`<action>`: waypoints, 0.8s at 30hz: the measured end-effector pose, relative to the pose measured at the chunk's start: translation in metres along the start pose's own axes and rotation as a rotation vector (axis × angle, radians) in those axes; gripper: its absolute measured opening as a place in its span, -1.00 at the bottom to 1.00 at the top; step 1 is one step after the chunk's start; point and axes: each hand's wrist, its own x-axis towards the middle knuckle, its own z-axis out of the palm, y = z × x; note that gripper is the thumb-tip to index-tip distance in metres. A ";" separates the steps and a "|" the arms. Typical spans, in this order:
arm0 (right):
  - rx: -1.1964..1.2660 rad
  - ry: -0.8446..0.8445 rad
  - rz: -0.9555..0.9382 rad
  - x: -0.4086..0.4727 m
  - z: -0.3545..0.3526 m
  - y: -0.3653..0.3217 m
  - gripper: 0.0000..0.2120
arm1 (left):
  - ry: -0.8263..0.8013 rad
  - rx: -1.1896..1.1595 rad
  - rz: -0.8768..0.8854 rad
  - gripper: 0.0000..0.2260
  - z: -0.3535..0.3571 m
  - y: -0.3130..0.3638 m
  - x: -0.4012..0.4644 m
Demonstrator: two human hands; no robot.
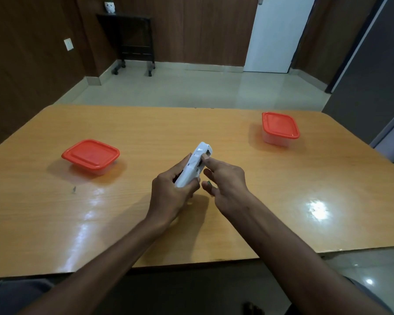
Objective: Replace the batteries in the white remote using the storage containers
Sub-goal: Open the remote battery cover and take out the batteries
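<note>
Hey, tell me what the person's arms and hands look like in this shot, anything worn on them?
Both forearms are bare as far as the bottom edge of the picture: no sleeves show. The left hand and the right hand wear no gloves, and no watch, bracelet or ring is visible. The nails look short and plain. Grey cloth shows at the lower corners, probably clothing on the lap.

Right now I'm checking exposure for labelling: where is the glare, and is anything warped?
Head view: bright glare blooms on the table right of the right hand, streaky reflections left of the left hand; wide-angle lens bows the table edges.
</note>
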 end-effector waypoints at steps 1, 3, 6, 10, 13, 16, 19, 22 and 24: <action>0.022 -0.020 -0.004 -0.001 0.000 -0.001 -0.81 | 0.001 0.004 0.003 -0.46 0.000 0.001 0.000; 0.056 -0.051 -0.015 -0.002 0.001 -0.002 -0.82 | -0.001 0.009 0.008 -0.45 -0.001 0.003 0.001; 0.052 -0.039 -0.038 -0.001 0.003 -0.001 -0.88 | 0.004 0.019 0.012 -0.43 -0.003 0.005 0.001; 0.020 -0.018 -0.114 0.001 0.006 0.006 -0.90 | 0.025 -0.030 -0.033 -0.44 -0.003 0.005 0.000; -0.005 -0.001 -0.157 0.002 0.006 0.007 -0.87 | 0.021 -0.058 -0.077 -0.45 -0.003 0.005 0.003; -0.068 0.021 -0.192 0.005 0.000 0.001 -0.85 | 0.014 -0.072 -0.168 -0.47 -0.005 0.001 0.009; -0.358 0.082 -0.324 0.011 -0.011 -0.003 -0.91 | -0.061 -0.140 -0.291 -0.51 -0.012 0.000 0.015; -0.703 0.111 -0.468 0.018 -0.022 -0.008 -0.92 | -0.071 -0.114 -0.392 -0.51 -0.023 0.000 0.025; -0.918 0.080 -0.488 0.022 -0.028 -0.009 -0.90 | -0.041 -0.099 -0.431 -0.53 -0.031 0.000 0.032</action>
